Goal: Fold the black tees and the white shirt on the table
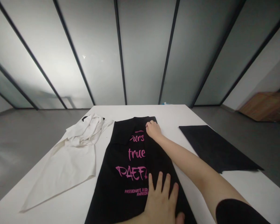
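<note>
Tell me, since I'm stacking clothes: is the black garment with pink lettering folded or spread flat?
Partly folded: the black garment with pink lettering lies flat, a flap turned over its far end.

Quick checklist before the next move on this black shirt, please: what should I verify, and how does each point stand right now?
1. Left hand: lies on the black shirt, fingers spread: ok.
2. Right hand: at the shirt's far edge, grip unclear: cannot tell.
3. Pink print: words look cut off at the sides: not ok.
4. White garment: very close beside the shirt, contact unclear: cannot tell.
5. Black cloth: lies apart from the shirt, on the far side of the right forearm: ok.
</note>
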The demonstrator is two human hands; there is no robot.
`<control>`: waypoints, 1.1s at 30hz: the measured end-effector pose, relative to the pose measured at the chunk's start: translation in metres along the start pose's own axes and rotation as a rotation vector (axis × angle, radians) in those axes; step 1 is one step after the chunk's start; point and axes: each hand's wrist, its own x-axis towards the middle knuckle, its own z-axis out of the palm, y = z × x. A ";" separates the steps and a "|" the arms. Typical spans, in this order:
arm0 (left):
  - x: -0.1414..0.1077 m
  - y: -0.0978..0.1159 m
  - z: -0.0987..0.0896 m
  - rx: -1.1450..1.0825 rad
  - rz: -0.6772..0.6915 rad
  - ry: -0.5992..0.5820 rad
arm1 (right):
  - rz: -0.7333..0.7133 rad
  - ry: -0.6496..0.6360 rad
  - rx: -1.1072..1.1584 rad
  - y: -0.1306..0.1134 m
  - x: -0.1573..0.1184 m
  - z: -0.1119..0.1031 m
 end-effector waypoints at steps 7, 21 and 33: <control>-0.006 0.006 -0.008 -0.033 -0.028 -0.002 | 0.008 -0.240 0.028 -0.010 -0.024 0.000; -0.032 -0.007 -0.035 -0.127 -0.093 -0.272 | -0.246 -0.188 0.347 -0.052 -0.126 -0.019; -0.026 -0.202 -0.131 0.321 -0.700 0.161 | -0.481 -0.277 0.220 -0.067 -0.234 -0.028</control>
